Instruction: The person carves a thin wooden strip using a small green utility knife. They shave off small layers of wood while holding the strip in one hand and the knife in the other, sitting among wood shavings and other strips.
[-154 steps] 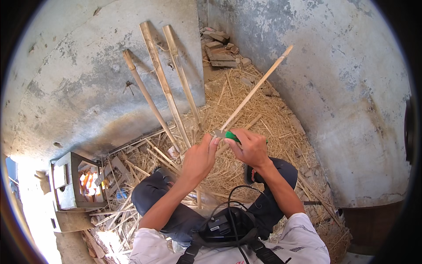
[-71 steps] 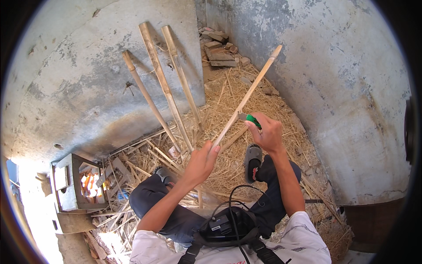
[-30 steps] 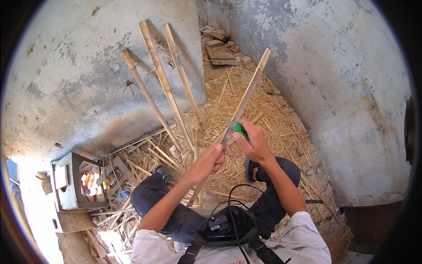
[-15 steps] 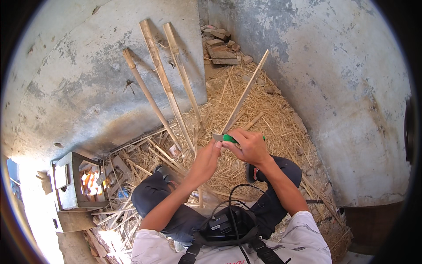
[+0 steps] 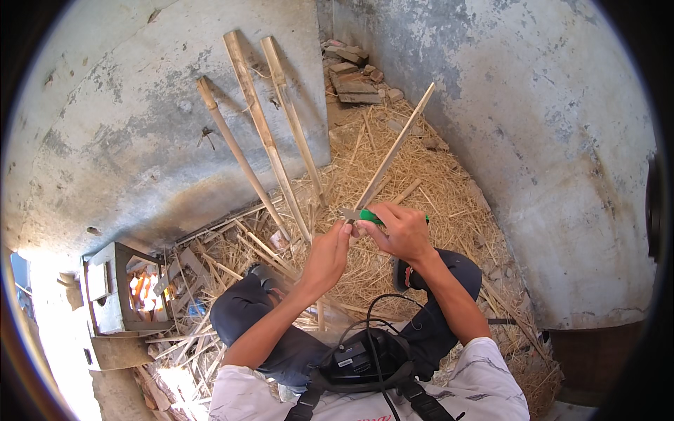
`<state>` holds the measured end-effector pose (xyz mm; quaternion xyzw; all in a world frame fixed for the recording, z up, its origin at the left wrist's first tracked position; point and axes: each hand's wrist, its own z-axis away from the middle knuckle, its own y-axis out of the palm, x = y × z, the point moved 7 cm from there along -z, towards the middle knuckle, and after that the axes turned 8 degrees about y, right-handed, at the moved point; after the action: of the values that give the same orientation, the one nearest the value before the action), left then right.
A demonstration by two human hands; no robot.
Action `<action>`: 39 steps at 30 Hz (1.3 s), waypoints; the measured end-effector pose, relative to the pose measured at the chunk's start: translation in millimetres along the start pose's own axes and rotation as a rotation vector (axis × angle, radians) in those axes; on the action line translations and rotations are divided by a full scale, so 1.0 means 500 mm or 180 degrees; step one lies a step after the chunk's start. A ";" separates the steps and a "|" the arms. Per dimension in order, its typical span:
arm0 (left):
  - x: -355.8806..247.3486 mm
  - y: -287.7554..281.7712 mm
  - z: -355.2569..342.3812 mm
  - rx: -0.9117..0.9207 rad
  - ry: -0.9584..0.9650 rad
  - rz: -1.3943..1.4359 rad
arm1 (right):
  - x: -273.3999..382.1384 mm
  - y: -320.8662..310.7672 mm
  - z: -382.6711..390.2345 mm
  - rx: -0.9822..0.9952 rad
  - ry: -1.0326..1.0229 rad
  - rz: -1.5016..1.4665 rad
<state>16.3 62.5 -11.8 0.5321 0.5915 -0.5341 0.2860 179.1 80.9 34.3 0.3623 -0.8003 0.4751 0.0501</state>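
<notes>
My right hand is closed round the green handle of a small knife. Its short metal blade points left and lies against a long, pale strip of bamboo or wood. My left hand is closed on the strip's near end, with thumb and fingers pressed together just below the blade. From the hands the strip slants up to the right, its far tip in the air in front of the wall. The fingers hide the part of the strip right at the grip.
Several longer bamboo poles lean on the grey wall at the left. Straw and shavings cover the ground between my feet and beyond. A weathered box with bright orange and white contents stands at the left. Bricks and boards are piled in the corner.
The knife and my right hand have shifted slightly to the right, and the blade's angle has changed a little. The strip's far tip has moved slightly right and down.
</notes>
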 end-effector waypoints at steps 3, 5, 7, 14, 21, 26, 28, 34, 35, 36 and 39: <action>0.000 0.000 -0.001 0.0056 -0.0044 -0.0044 | -0.002 -0.006 0.000 -0.0091 0.0086 -0.0072; -0.003 -0.001 0.000 0.0056 -0.0069 -0.0045 | -0.008 -0.007 -0.002 -0.0101 0.0122 0.0020; -0.003 -0.001 0.000 0.0069 -0.0082 -0.0046 | -0.011 -0.010 -0.003 -0.0111 0.0136 0.0058; 0.001 0.000 0.002 0.0138 -0.0153 -0.0113 | -0.025 -0.022 -0.006 -0.0166 0.0216 0.0063; -0.005 -0.002 0.001 0.0135 -0.0099 -0.0156 | -0.031 -0.031 -0.010 -0.0290 0.0163 0.0031; 0.013 0.022 0.043 0.0467 -0.0227 -0.0272 | -0.224 -0.159 -0.035 -0.0940 0.1831 0.0241; 0.016 0.027 0.049 0.0564 -0.0215 -0.0230 | -0.236 -0.193 -0.034 -0.1326 0.1530 0.0263; 0.046 0.026 0.040 0.0509 -0.0439 0.0493 | -0.154 -0.105 -0.007 -0.0612 0.1029 -0.0382; 0.051 0.026 0.038 0.0513 -0.0589 0.0634 | -0.127 -0.084 -0.010 -0.0488 0.0871 -0.0486; 0.056 0.025 0.036 0.0516 -0.0738 0.0777 | -0.107 -0.066 -0.009 -0.0344 0.0782 -0.0496; 0.049 0.029 0.027 0.0638 -0.1037 0.1174 | -0.069 -0.027 0.001 -0.0036 0.0511 -0.0498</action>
<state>20.0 55.8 -42.4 0.5635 0.3749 -0.6075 0.4158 212.7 95.0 29.2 0.3841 -0.7657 0.4927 0.1531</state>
